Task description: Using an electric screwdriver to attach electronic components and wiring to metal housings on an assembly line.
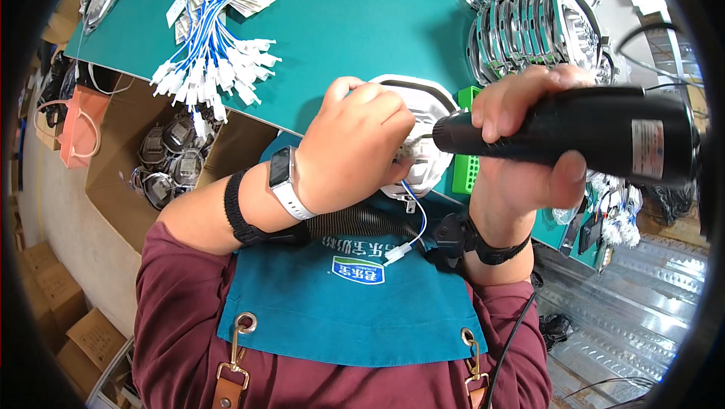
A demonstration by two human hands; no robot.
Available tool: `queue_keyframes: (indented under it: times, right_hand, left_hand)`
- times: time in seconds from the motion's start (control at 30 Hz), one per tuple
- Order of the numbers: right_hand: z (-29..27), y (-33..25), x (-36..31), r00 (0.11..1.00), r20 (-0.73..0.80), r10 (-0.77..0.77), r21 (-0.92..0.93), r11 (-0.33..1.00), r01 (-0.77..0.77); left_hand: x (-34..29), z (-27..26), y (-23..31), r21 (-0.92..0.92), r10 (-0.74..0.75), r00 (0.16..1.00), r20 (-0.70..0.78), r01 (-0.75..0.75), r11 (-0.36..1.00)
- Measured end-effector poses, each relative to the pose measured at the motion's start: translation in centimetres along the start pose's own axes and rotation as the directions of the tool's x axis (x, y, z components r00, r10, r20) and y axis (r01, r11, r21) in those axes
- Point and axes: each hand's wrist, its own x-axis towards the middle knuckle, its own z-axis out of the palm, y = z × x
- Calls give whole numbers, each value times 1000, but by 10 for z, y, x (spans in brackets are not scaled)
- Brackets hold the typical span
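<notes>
A silvery round lamp housing point(432, 99) lies at the near edge of the green work table. Over its left side is my left hand point(359, 137), closed with fingers bent; its fingertips are partly hidden, so what they pinch is unclear. My right hand point(521, 99) grips a black electric screwdriver point(604, 129), held nearly level. Its tip points left into the housing, close to my left fingers. From under my left hand a blue-and-white cable point(423, 220) hangs down, ending in a white connector point(396, 253) against my apron.
A bundle of tagged cables point(215, 54) with white plugs lies at the left of the table point(355, 9). Rows of silvery housings point(529, 27) stand at the back right. Beside my work sits a green holed box point(467, 171). A cardboard box point(124, 175) of lamp parts stands lower left.
</notes>
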Motion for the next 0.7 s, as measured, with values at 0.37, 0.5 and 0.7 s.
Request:
queue_keyframes:
  times: [0.37, 0.5, 0.7]
  right_hand:
    - [-6, -10, 1, 982, 41, -183, 39, 983, 182]
    - [-46, -54, -28, 914, -235, -330, 112, 925, 363]
    - [-105, -47, -61, 815, -522, -251, -126, 968, 217]
  left_hand:
    - [3, -3, 1, 30, 27, 999, 37, -28, 999]
    - [-1, -2, 2, 44, 36, 999, 9, -36, 998]
    - [3, 3, -8, -22, 34, 999, 1, -34, 999]
